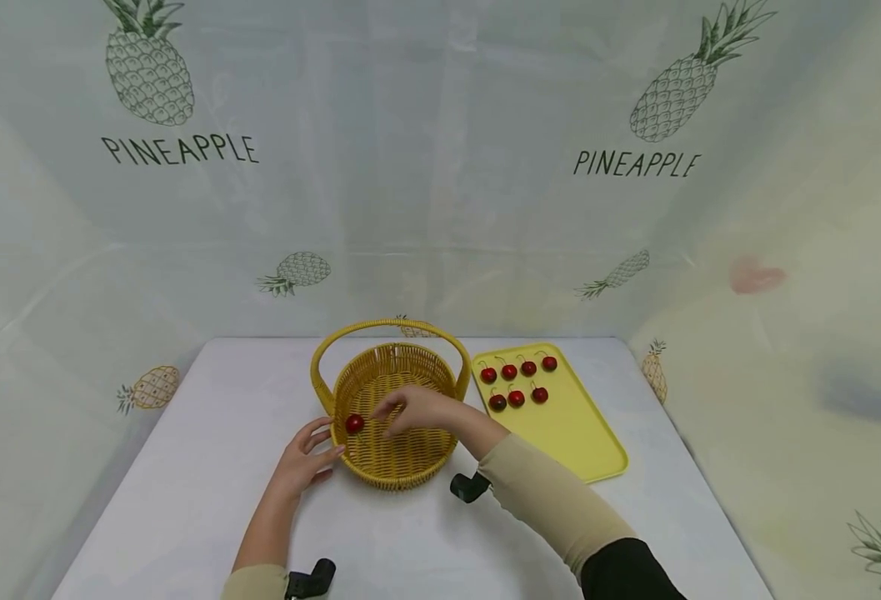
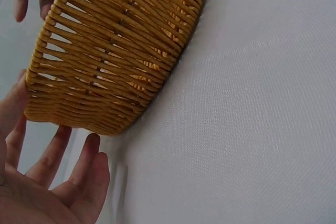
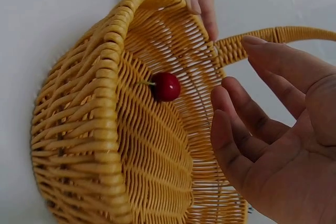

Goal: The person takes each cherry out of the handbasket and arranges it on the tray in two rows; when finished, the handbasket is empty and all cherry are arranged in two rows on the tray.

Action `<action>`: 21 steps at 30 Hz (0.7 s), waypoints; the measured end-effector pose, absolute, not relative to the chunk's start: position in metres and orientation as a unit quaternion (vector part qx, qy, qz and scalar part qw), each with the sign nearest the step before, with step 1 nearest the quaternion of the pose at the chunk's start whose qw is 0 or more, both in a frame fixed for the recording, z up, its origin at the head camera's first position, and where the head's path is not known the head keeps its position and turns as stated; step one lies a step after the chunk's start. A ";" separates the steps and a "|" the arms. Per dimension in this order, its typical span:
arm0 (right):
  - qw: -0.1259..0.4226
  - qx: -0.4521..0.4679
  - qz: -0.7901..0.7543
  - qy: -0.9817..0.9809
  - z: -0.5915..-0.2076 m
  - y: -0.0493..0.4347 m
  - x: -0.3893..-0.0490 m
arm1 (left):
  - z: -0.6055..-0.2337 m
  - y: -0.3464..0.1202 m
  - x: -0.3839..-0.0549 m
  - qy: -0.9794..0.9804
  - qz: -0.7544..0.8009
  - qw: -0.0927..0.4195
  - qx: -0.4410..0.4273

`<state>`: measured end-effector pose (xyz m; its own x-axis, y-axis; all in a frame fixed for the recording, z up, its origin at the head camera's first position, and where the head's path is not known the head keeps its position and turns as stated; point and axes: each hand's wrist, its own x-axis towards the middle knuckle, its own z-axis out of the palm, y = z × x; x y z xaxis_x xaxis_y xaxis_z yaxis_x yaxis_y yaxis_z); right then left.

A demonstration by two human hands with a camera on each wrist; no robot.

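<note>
A yellow woven basket with a tall arched handle stands on the table. Inside it, by the left wall, lies one red cherry; its green stem shows in the right wrist view, where the cherry is apart from my fingers. My right hand hovers over the basket's opening, fingers loosely bent and holding nothing. At the basket's left side, my left hand touches the rim with spread fingers and thumb. From the left wrist, my left hand shows fingertips against the outer weave.
Right of the basket lies a yellow tray, partly behind my right forearm. Several cherries sit in two rows at its far end. A pineapple-printed cloth hangs behind the white table.
</note>
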<state>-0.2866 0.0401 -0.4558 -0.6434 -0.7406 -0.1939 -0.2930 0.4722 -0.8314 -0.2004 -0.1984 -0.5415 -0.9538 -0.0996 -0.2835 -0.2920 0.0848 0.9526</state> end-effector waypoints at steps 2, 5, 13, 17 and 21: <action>0.278 -0.316 -0.402 0.813 -0.457 0.035 -0.289 | -0.541 -0.199 -0.200 0.733 0.663 0.074 -0.131; 0.284 -0.305 -0.407 0.813 -0.459 0.029 -0.293 | -0.540 -0.199 -0.200 0.731 0.665 0.076 -0.131; 0.297 -0.299 -0.396 0.816 -0.467 0.014 -0.304 | -0.538 -0.197 -0.197 0.724 0.673 0.078 -0.131; 0.323 -0.305 -0.366 0.818 -0.471 0.008 -0.310 | -0.538 -0.197 -0.198 0.725 0.672 0.075 -0.133; 0.339 -0.316 -0.335 0.821 -0.475 0.003 -0.317 | -0.538 -0.198 -0.198 0.724 0.673 0.072 -0.132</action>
